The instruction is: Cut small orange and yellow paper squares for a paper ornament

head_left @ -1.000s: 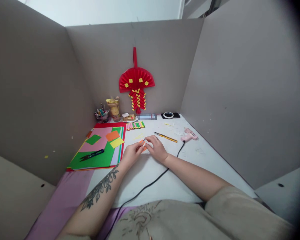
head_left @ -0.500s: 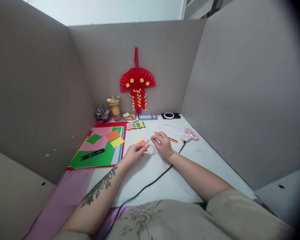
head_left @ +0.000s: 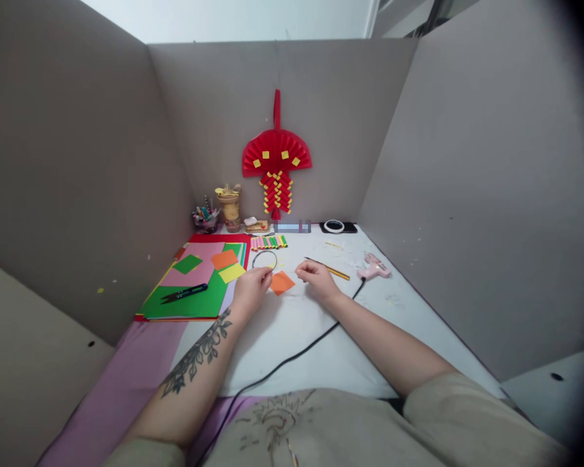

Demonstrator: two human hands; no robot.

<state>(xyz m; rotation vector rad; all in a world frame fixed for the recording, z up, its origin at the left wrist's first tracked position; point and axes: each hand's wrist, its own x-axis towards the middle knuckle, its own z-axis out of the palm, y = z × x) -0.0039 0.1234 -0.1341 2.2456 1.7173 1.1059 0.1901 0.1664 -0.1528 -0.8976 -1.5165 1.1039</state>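
Note:
My left hand [head_left: 250,288] is closed in a pinch over the left of the table. It grips a thin dark loop [head_left: 264,252] that stands up from the fingertips. My right hand [head_left: 317,280] is also closed, with thumb and forefinger pressed together; anything between them is too small to make out. Between the hands an orange paper square [head_left: 283,283] lies on the table [head_left: 292,324]. Just behind my right hand is a yellow pencil [head_left: 338,270] with a dark tip.
Coloured paper sheets [head_left: 194,305] with thread snips [head_left: 183,294] lie at left. A row of paper rolls [head_left: 269,242], a pen holder [head_left: 206,222] and a phone [head_left: 348,227] are behind. The pink glue gun [head_left: 374,267] trails a black cord [head_left: 292,357]. A red paper fan [head_left: 277,155] hangs on the wall.
My hands have moved apart, the left one leftward. The thin piece, a short strip between my hands before, now shows as a loop in my left hand. The orange square is uncovered.

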